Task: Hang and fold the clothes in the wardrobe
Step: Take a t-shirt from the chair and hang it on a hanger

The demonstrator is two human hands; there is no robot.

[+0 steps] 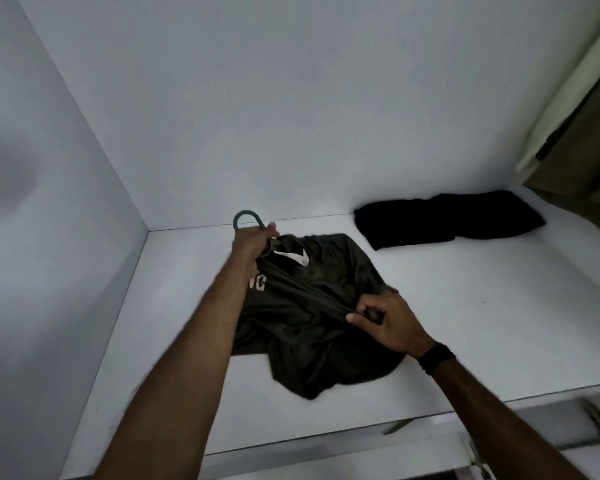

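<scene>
Dark olive T-shirt (312, 306) lies bunched on the white wardrobe shelf (464, 323). Your left hand (253, 242) grips the green hanger (246, 220) at the collar; right hand (385, 320) pinches a fabric fold. Judgement: seat both shoulders evenly before lifting.

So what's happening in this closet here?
A person is working a dark green shirt on a white wardrobe shelf. The left hand grips a hanger at the shirt's collar, while the right hand pinches the fabric further down. A folded black garment lies at the back right.
</scene>
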